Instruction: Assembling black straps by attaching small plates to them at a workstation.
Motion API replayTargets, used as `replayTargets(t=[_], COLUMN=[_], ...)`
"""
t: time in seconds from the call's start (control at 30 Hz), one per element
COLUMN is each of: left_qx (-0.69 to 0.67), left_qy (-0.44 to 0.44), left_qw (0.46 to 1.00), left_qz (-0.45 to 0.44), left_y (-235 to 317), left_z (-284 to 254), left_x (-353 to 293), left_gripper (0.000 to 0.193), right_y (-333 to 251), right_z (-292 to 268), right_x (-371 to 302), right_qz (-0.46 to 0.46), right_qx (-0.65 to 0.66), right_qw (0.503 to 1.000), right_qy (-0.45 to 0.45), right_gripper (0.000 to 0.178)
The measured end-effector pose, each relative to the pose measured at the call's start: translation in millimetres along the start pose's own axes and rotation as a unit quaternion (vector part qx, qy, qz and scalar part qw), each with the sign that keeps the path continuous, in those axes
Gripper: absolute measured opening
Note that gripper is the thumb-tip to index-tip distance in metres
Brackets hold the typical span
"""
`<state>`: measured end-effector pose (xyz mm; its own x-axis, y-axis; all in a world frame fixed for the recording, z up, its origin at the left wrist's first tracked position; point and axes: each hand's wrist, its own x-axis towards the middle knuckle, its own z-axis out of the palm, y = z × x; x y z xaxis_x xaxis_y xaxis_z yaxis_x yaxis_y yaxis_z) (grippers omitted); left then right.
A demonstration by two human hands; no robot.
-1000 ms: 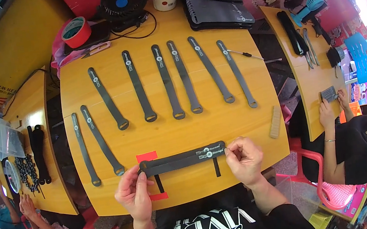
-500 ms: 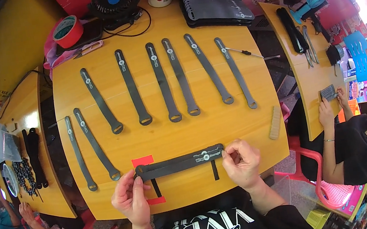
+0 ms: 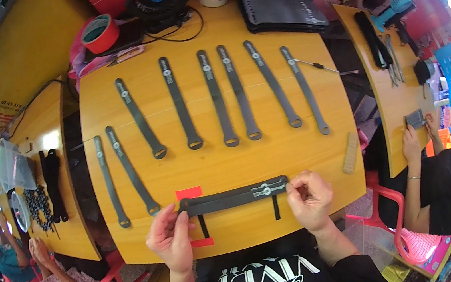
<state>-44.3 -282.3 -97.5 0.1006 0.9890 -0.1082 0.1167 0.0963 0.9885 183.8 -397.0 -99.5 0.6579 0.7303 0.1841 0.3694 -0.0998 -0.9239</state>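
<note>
A pair of dark grey storage straps [image 3: 228,200], one overlapping the other, stretches level along the near edge of the table. My left hand [image 3: 171,238] pinches the left end between thumb and fingers. At the right, printed end, the closed fingertips of my right hand [image 3: 311,198] grip the strap. Beneath lie two short black strips [image 3: 276,207], set upright to the straps. Red tape pieces [image 3: 189,193] mark the wood above and below the left strip. Several more grey straps [image 3: 181,104] with slotted lower ends lie spread across the table.
A fan [image 3: 159,0], red tape roll [image 3: 99,33] and stacked dark sheets [image 3: 285,11] stand at the back. A wooden block [image 3: 350,152] lies right, a thin metal tool [image 3: 319,65] farther back. Co-workers sit at side tables, one holding a grey piece [image 3: 414,119].
The whole view has shifted slightly, so the table appears farther right. Both hands stay at the ends of the strap pair, whose printed end looks blurred now.
</note>
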Motion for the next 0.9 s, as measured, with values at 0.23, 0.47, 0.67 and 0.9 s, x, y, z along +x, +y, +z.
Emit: replayTargets(t=[0.23,0.47,0.67,0.9], left_qx=[0.001,-0.005,-0.007,-0.020], left_qy=[-0.008,-0.010,-0.003,0.003], left_qw=[1.000,1.000,1.000,1.000], left_qz=[-0.012,0.002,-0.011,-0.014], left_y=[2.2,-0.7,-1.8,2.4], left_z=[2.7,-1.7,-3.5,2.7], left_x=[0.7,2.1,0.1,-0.7], left_gripper=[0.026,0.022,0.023,0.024], right_y=[4.1,3.9,8.9,2.8], right_z=[-4.0,0.1,-0.1,-3.9], right_x=[-4.7,-3.1,-4.3,-4.9], right_qz=[0.016,-0.002,-0.029,0.001], right_qx=[0.011,0.029,0.008,0.016], right_qw=[1.000,1.000,1.000,1.000], right_qy=[0.003,0.011,0.005,-0.004], right_gripper=[0.019,0.020,0.017,0.019])
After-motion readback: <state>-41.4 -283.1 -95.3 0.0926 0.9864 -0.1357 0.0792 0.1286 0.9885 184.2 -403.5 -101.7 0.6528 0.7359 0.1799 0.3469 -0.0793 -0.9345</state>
